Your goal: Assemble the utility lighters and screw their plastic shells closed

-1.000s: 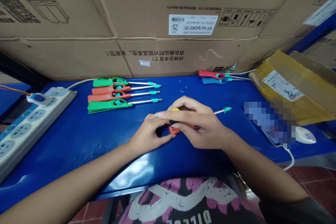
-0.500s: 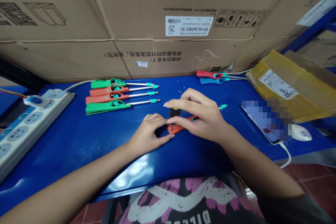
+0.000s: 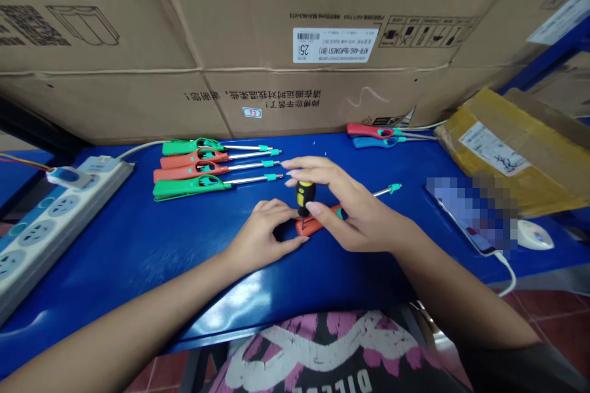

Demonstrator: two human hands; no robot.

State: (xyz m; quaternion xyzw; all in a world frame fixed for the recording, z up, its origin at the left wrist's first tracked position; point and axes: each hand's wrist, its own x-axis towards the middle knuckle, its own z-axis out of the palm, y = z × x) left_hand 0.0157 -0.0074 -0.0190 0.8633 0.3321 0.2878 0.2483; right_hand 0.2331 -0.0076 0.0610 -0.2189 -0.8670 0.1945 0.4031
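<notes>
1. Right hand (image 3: 354,212) has lifted its fingers since a second ago, uncovering a stubby black-and-yellow screwdriver (image 3: 305,195), pinched upright.
2. Its tip seems to sit on the orange long-nosed lighter (image 3: 318,222), though the contact is hard to see.
3. Left hand (image 3: 263,234) pinches that lighter's end against the blue tabletop (image 3: 161,239).
4. Four finished-looking lighters (image 3: 207,167) lie beyond.

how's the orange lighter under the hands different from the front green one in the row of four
The orange lighter lies alone near the table's front edge, pinned by the left hand, with the right hand standing a small screwdriver on its body; the green lighter lies untouched in the row. The orange one's nozzle slants up to the right; the green one's runs almost level. Both have metal nozzles with teal tips.
</notes>
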